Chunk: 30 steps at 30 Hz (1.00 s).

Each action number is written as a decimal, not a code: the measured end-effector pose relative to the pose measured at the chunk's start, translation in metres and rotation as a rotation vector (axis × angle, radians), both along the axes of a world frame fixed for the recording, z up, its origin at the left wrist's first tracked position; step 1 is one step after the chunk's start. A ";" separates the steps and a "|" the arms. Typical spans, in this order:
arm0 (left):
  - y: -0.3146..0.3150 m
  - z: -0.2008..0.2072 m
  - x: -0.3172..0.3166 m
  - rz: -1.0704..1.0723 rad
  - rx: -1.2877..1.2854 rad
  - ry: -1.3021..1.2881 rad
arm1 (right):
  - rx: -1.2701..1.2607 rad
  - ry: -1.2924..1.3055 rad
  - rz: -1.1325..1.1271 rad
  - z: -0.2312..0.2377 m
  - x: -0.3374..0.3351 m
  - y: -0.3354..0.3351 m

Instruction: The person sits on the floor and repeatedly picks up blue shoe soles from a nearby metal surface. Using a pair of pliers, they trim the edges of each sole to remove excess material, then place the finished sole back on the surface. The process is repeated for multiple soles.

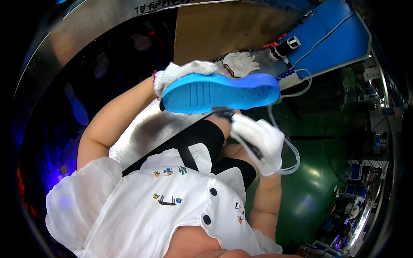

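A bright blue shoe sole [221,94] is held up in front of me, its face with several grooves and small holes showing. My left hand [186,71], in a white knit glove, is closed on the sole's left end and far edge; its fingertips are partly hidden. Below the sole, my right hand [260,136], also in a white glove, is wrapped round a slim black brush-like tool [224,113]. The tool's dark tip is blurred and close to the sole's lower edge; I cannot tell whether it touches. A clear tube [296,157] loops beside that wrist.
Behind the sole stands a brown cardboard sheet [223,34]. A loose white glove [241,63] lies beyond, near a black-and-white cylinder [286,47] and a blue panel [333,36] with a cable. Several dim soles [76,105] show in the dark at left. Green floor [312,185] lies at right.
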<state>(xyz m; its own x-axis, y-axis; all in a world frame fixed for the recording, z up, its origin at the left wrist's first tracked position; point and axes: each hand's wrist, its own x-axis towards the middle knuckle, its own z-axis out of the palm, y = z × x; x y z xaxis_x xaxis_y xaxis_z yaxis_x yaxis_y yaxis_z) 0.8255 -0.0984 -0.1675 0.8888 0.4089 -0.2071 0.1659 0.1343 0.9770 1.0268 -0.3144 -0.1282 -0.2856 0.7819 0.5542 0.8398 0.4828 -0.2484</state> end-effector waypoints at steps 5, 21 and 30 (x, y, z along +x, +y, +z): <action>-0.004 -0.034 0.002 0.051 1.060 -0.632 | -0.084 0.233 0.079 0.003 -0.005 0.001; -0.101 -0.043 0.018 0.373 -0.599 -0.698 | 0.080 1.188 -0.368 -0.024 -0.034 0.002; -0.106 -0.041 0.024 0.519 -0.595 -0.696 | 0.107 0.916 -0.386 -0.050 -0.031 0.009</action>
<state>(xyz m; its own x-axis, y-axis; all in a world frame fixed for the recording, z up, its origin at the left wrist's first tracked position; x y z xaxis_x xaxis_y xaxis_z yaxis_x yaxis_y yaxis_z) 0.8498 -0.2039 -0.2082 0.6334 0.7738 -0.0108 -0.6218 0.5173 0.5880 0.9962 -0.3058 -0.1782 0.5502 0.6643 0.5059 0.4497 0.2748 -0.8499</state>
